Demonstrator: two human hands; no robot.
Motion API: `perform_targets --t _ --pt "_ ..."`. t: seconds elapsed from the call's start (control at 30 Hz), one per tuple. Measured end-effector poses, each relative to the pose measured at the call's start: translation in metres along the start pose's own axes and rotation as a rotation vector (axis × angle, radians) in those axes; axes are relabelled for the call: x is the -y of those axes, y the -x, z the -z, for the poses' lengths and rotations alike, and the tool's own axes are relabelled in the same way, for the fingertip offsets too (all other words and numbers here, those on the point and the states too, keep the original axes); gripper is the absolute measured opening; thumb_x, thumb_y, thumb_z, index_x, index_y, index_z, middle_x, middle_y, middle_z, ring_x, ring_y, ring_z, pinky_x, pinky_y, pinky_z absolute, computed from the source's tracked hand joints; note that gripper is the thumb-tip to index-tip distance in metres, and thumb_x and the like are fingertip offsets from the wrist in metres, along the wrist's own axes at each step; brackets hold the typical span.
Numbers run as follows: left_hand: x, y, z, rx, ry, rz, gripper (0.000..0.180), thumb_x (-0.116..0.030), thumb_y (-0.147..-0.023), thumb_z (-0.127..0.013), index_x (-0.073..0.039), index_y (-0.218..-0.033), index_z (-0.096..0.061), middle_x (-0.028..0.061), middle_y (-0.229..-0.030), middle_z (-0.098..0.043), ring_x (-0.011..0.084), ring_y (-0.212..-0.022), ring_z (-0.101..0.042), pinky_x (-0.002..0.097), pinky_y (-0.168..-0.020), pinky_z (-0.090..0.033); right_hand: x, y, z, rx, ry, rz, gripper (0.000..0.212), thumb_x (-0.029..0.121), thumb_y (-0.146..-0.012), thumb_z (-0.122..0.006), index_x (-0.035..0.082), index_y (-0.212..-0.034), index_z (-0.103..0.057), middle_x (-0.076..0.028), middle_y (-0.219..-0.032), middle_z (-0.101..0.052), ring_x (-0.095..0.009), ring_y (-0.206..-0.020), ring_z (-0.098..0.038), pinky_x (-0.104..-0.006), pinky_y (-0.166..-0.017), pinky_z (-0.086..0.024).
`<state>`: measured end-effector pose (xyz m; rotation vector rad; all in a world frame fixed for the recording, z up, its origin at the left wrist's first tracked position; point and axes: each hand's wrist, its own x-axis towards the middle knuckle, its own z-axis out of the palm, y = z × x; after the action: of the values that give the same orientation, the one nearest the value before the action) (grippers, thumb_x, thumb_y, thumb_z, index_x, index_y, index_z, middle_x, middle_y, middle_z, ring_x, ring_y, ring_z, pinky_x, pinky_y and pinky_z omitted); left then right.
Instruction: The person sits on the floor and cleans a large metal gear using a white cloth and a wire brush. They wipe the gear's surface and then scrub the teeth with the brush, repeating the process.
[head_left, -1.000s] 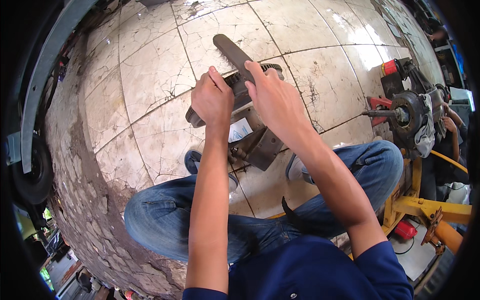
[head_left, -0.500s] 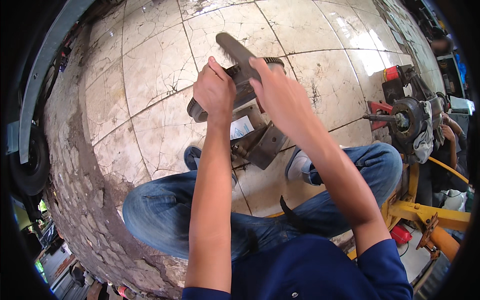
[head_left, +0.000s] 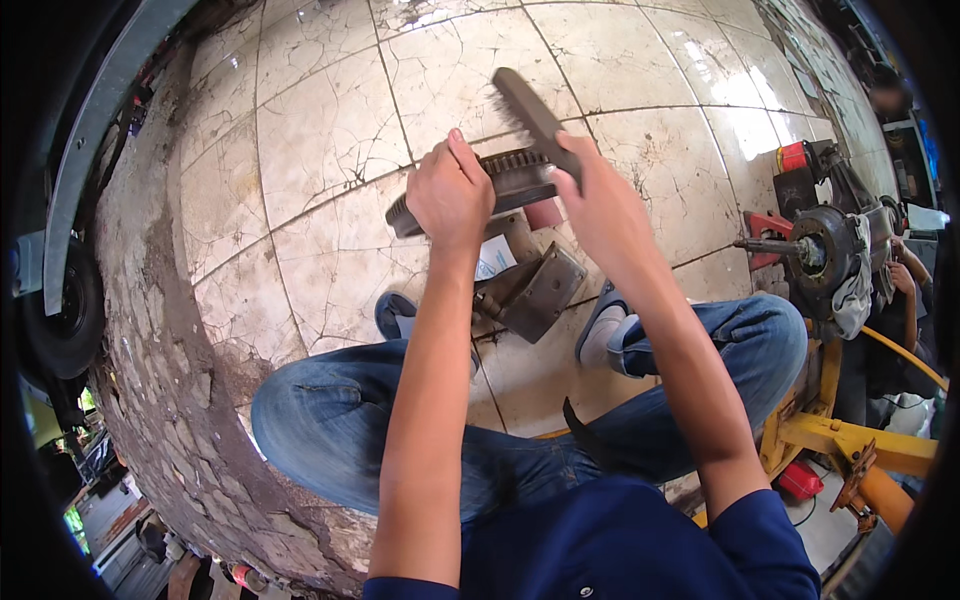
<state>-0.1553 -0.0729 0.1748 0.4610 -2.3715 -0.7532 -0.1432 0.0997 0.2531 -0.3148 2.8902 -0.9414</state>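
Note:
My left hand is closed round the rim of a dark toothed ring gear, which it holds tilted above the floor. In my right hand is a wire brush with a brown handle, gripped at one end. Its bristles face down and left, close over the gear's teeth. Below the gear, between my feet, a greasy metal bracket rests on the tiles. A white-and-blue packet lies beside it. My left palm hides part of the gear.
Cracked, dirty white tiles spread ahead, with broken paving along the left. To the right stand a hub assembly with a rag, a red stand and a yellow steel frame. Another person's arm shows at the far right.
The brush has moved right and lifted, showing its bristles more plainly. The gear has tilted, now seen more edge-on. My left hand keeps its hold; the whole picture has shifted slightly right.

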Motion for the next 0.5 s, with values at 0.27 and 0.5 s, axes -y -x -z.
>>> perform_targets --t 0.27,0.5 --pt "0.017 -0.008 0.016 0.051 0.125 0.027 0.05 -0.025 -0.108 -0.046 -0.006 -0.069 -0.07 0.0108 -0.067 -0.071 0.0349 -0.061 -0.065 0.0465 -0.069 -0.052 -0.014 0.073 0.019 -0.045 -0.255 -0.146 0.041 0.021 -0.102 -0.062 0.01 -0.141 -0.052 -0.024 -0.118 -0.069 -0.044 -0.107 -0.067 -0.0469 -0.09 -0.053" --pt "0.021 -0.007 0.021 0.041 0.115 0.067 0.049 -0.027 -0.108 -0.046 -0.006 -0.07 -0.069 0.0126 -0.067 -0.07 0.0372 -0.062 -0.066 0.0473 -0.063 -0.052 -0.012 0.064 -0.005 -0.125 -0.208 -0.086 0.042 0.022 -0.102 -0.062 0.011 -0.141 -0.051 -0.022 -0.118 -0.068 -0.044 -0.105 -0.067 -0.0495 -0.087 -0.053"
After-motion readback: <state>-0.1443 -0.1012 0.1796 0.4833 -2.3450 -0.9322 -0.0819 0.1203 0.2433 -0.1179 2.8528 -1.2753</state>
